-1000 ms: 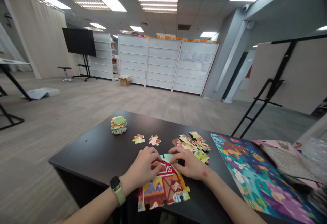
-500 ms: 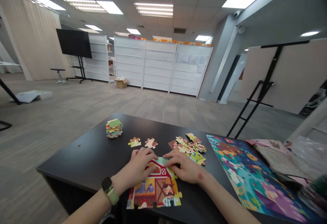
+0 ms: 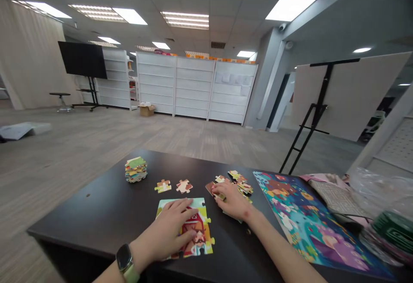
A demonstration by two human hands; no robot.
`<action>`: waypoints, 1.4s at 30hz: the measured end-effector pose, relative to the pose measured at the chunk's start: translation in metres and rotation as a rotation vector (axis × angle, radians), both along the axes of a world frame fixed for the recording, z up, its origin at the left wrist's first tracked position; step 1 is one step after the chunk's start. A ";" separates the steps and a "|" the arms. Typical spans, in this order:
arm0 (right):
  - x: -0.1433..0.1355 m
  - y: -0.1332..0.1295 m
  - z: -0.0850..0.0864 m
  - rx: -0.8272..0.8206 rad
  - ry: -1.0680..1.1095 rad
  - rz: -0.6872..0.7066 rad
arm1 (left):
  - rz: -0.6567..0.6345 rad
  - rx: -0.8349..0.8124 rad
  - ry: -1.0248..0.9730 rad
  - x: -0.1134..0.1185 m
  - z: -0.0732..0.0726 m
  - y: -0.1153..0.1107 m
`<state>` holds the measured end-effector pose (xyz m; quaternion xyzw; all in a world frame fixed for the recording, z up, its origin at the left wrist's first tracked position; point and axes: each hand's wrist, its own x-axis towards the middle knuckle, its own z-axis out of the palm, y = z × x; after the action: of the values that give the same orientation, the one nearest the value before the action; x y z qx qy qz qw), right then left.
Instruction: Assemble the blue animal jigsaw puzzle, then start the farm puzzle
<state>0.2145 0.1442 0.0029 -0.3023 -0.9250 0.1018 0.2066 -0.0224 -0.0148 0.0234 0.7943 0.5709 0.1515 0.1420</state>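
Observation:
My left hand (image 3: 174, 227) lies flat, fingers spread, on a joined section of a jigsaw puzzle (image 3: 204, 227) that shows a red barn and a figure with a hat. The hand covers much of its left side. At the loose pile of puzzle pieces (image 3: 242, 185), my right hand (image 3: 230, 199) reaches down with bent fingertips on pieces at the pile's left side. Whether it grips one cannot be made out. Two single pieces lie apart beyond the joined section: a yellow-green one (image 3: 163, 186) and a white-brown one (image 3: 184, 186).
A tall stack of puzzle pieces (image 3: 136, 170) stands at the table's far left. To the right lies a colourful picture sheet (image 3: 300, 218), beside a patterned bag (image 3: 335, 195) and a green-lidded container (image 3: 395, 231). The dark table (image 3: 106, 205) ends at the left and far edges.
My right hand has left the joined puzzle's top edge and moved right to the loose pile. My left hand has flattened over the joined section. The view has shifted slightly.

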 end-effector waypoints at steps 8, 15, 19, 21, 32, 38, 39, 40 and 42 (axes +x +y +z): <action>0.004 0.000 0.013 0.038 -0.085 -0.200 | 0.047 0.039 -0.121 -0.015 -0.008 0.014; -0.016 0.003 0.002 0.019 -0.064 -0.145 | 0.044 0.082 -0.543 -0.054 -0.001 0.038; -0.020 -0.002 0.007 -0.066 -0.017 -0.101 | -0.082 0.055 -0.355 -0.076 0.009 0.025; -0.019 -0.005 0.011 -0.107 -0.001 -0.063 | -0.070 0.100 -0.292 -0.085 0.009 0.020; -0.017 -0.014 0.008 -0.162 0.052 0.159 | 0.174 0.223 -0.254 -0.110 -0.007 0.029; -0.013 -0.014 0.007 -0.176 0.037 0.112 | 0.237 0.232 -0.163 -0.070 -0.011 0.050; -0.013 -0.014 0.007 -0.172 0.034 0.103 | 0.280 0.227 -0.131 -0.062 -0.011 0.056; -0.013 -0.015 0.008 -0.166 0.033 0.094 | 0.321 0.218 -0.099 -0.055 -0.011 0.061; -0.013 -0.019 0.011 -0.155 0.038 0.088 | 0.374 0.201 -0.052 -0.043 -0.011 0.071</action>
<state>0.2012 0.1256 0.0143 -0.2745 -0.9225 0.1880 0.1955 -0.0653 0.0562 0.0127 0.6805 0.6866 0.2517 0.0464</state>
